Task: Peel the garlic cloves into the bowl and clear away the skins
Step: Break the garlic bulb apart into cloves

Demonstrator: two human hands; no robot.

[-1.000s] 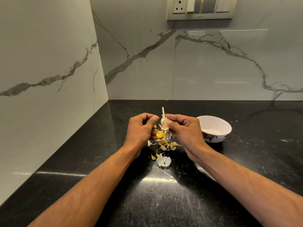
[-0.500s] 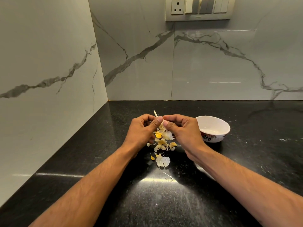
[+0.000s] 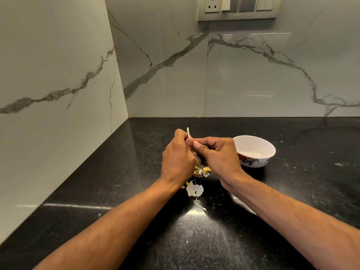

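We see a black speckled stone countertop (image 3: 109, 191) in a corner of grey-veined white marble wall tiles (image 3: 58, 65), with a beige switch and socket panel (image 3: 236, 7) up top. A white round ceramic bowl with a dark floral band (image 3: 255, 152) sits just right of the hands, probably parked there so peeled cloves can drop straight in; we can't make out cloves inside it.

The left hand (image 3: 178, 158) and right hand (image 3: 218, 152) meet above the counter, knuckles touching. Both have fingers curled and pinching a garlic piece with a pale thin stem (image 3: 188, 132) sticking up between them; the clove itself is mostly hidden by the fingers. We judge the grip is two-handed so one side steadies while the other thumb tears skin.

Below the hands lies a small pile of yellowish garlic cloves and skin bits (image 3: 202, 172), touching the counter, and nearer us a white papery skin flake (image 3: 194, 190) plus a thin sliver (image 3: 200, 206). Skins fall under the work spot, not yet cleared. Peeling looks to be at an early or middle stage.
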